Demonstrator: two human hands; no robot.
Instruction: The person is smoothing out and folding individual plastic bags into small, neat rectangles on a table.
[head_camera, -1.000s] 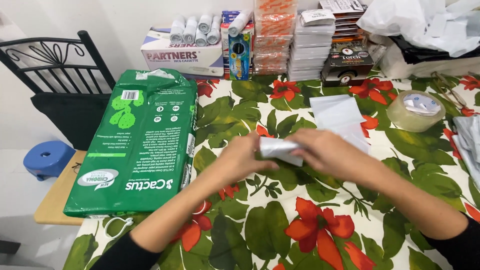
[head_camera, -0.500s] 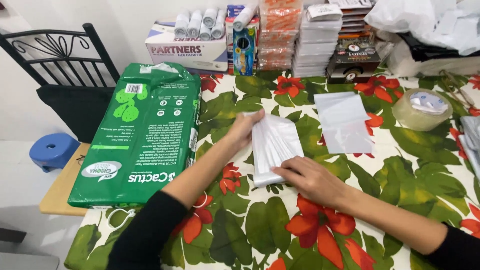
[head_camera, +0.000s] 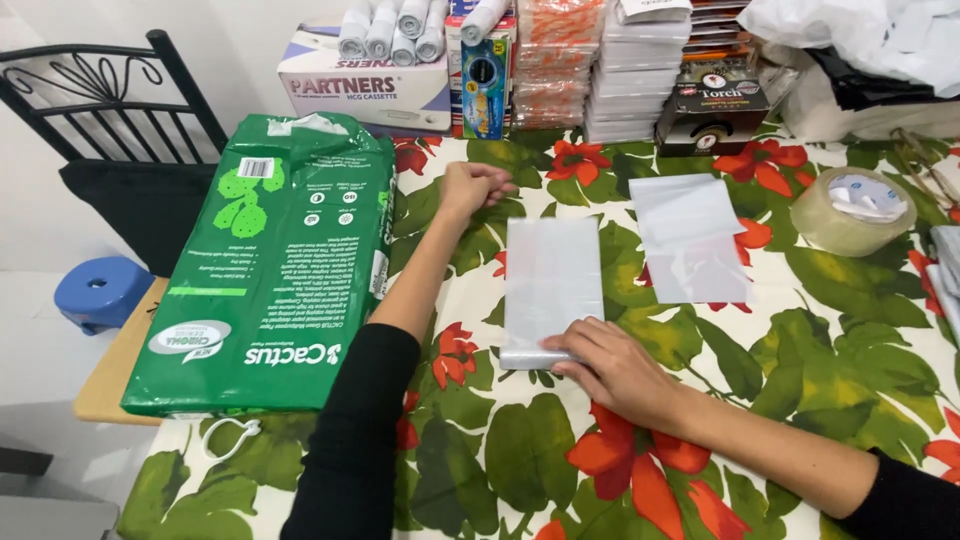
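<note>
A stack of clear plastic bags (head_camera: 551, 285) lies flat on the floral tablecloth (head_camera: 850, 330). My right hand (head_camera: 612, 368) presses on its near edge, fingers spread flat. My left hand (head_camera: 472, 189) rests loosely curled on the cloth just beyond the stack's far left corner, holding nothing. A second clear plastic bag (head_camera: 692, 237) lies flat to the right of the stack.
A large green paper package (head_camera: 270, 260) lies at the left. A roll of clear tape (head_camera: 852, 209) sits at the right. Boxes, rolls and stacked packets (head_camera: 560, 60) line the far edge. A black chair (head_camera: 120, 140) and blue stool (head_camera: 102, 290) stand left of the table.
The folded plastic stack was unrolled and laid flat on the cloth. My left hand slid away to its far left corner, and my right hand moved down to press its near edge.
</note>
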